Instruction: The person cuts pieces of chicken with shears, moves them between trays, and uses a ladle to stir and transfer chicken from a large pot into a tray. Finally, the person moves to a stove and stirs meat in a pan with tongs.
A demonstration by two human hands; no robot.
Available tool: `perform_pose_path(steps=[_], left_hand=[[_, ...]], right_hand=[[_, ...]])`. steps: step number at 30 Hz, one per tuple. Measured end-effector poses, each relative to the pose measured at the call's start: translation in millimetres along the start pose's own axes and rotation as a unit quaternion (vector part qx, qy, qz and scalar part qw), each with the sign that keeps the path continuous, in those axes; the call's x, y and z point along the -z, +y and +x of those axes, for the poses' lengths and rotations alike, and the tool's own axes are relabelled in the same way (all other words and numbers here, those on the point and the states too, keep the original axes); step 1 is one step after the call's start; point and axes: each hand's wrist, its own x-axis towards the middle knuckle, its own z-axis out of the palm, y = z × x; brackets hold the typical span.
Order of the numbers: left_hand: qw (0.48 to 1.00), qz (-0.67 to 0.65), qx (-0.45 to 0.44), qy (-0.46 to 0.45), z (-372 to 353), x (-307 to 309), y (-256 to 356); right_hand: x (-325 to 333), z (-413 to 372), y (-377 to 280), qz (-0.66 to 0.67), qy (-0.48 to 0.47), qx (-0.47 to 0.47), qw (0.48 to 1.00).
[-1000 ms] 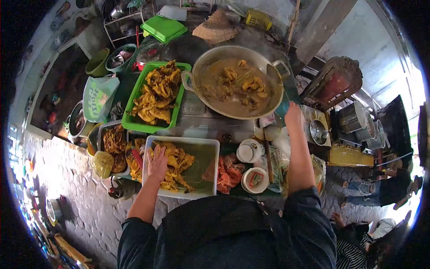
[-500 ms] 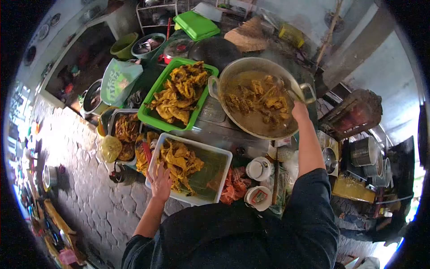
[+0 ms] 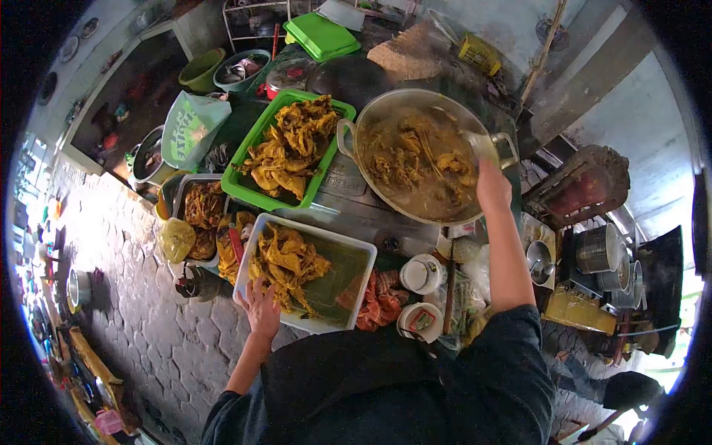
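Note:
My right hand (image 3: 491,185) is closed round the handle of a metal utensil (image 3: 480,145) at the right side of a wide two-handled pan (image 3: 347,141). Steam rises over the brown liquid and the yellow meat pieces (image 3: 404,167) in the pan. My left hand (image 3: 261,308), fingers spread, rests at the left edge of a white tray (image 3: 356,300). Yellow cooked chicken (image 3: 288,259) lies in the left half of that tray. A green tray (image 3: 324,178) piled with more chicken (image 3: 293,148) stands between the white tray and the pan's left side.
Two white tubs (image 3: 422,274) and an orange-red bag (image 3: 382,297) are beside the white tray. At the left are a metal tray of meat (image 3: 204,211) and a plastic bag (image 3: 194,130). Pots (image 3: 599,248) stand at the right. A person's dark clothing (image 3: 630,389) shows at lower right.
My right hand and the utensil have moved slightly up along the pan's right side. The meat in the pan has shifted. My left hand has slid a little down the tray edge.

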Motion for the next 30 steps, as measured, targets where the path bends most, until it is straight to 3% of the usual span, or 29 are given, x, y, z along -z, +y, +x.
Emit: perform_pose_path(steps=[6,13,15,16,17,18,19,21,22,24,28,30], left_hand=[[0.998,0.010,0.055,0.013,-4.8,-5.1,-15.2],[0.979,0.008,0.191,0.065,-16.7,-12.9,-48.8],[0.978,0.017,0.195,0.066,-20.7,-16.4,-55.0],[0.977,0.026,0.199,0.068,-22.2,-17.3,-57.1],[0.977,0.026,0.199,0.069,-23.6,-19.6,-59.4],[0.977,0.027,0.201,0.068,-24.8,-22.5,-61.9],[0.977,0.027,0.202,0.067,-25.2,-22.5,-62.5],[0.977,0.015,0.204,0.062,-25.5,-18.4,-58.5],[0.977,0.003,0.207,0.058,-24.3,-16.1,-56.1],[0.978,0.000,0.200,0.065,-20.2,-15.7,-56.2],[0.980,0.005,0.179,0.087,-7.7,-9.2,-51.0],[0.981,-0.001,0.174,0.081,-2.5,-8.4,-49.2]], right_hand=[[-17.1,-9.9,46.9,0.030,-0.021,-0.083,0.996],[-96.8,1.9,80.2,0.078,-0.074,-0.041,0.993],[-95.4,9.8,79.3,-0.119,-0.285,0.127,0.942],[-97.3,7.4,76.0,-0.119,-0.285,0.127,0.942],[-100.5,4.4,70.0,0.098,-0.282,-0.011,0.954],[-104.8,3.6,65.3,0.310,-0.261,-0.149,0.902],[-116.4,9.0,65.9,0.310,-0.261,-0.149,0.902],[-129.0,17.2,65.7,0.149,-0.231,-0.040,0.961],[-132.0,12.8,66.8,0.150,-0.231,-0.042,0.961],[-136.8,-6.3,65.0,0.114,0.027,0.018,0.993],[-98.0,-36.6,47.8,0.141,0.010,-0.001,0.990],[-108.6,-35.8,57.9,0.249,-0.101,-0.049,0.962]])
